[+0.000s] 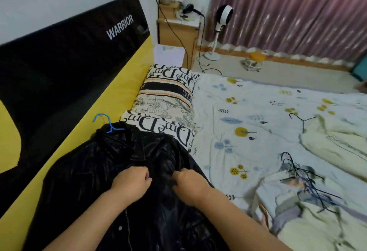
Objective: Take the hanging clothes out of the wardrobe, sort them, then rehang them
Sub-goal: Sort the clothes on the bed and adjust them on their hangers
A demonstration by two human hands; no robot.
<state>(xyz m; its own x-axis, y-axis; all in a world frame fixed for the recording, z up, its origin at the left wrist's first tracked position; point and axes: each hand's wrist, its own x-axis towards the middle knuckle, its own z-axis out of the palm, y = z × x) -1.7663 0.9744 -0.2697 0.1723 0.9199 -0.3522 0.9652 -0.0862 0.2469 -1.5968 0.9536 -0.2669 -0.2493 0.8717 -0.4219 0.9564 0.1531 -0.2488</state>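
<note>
Bed: I see a leaf-print quilt (248,111) filling the right, a yellow-and-black headboard (65,68) at left.
Room: pink curtain (288,12) upper right, white fan (220,26) beside a wooden nightstand (178,32).
Jacket: black jacket (89,171) lower left, collar and blue hanger (108,123) pointing up-frame, long axis running toward me.
Left hand (131,183): fingers curled, pinching the jacket front.
Right hand (188,185): likewise pinching it.
Other clothes: pale garments (327,147) with dark hangers (299,169), right.

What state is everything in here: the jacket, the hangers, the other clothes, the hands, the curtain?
Black jacket: spread on the bed, on its hanger.
Blue hanger: inside the jacket collar, hook sticking out.
Left hand: fingers curled, gripping the jacket front.
Right hand: fingers curled, gripping the jacket front.
Cream garment: lying on the bed, on a dark hanger.
Pile of clothes: heaped, hangers attached.
Curtain: drawn closed.
</note>
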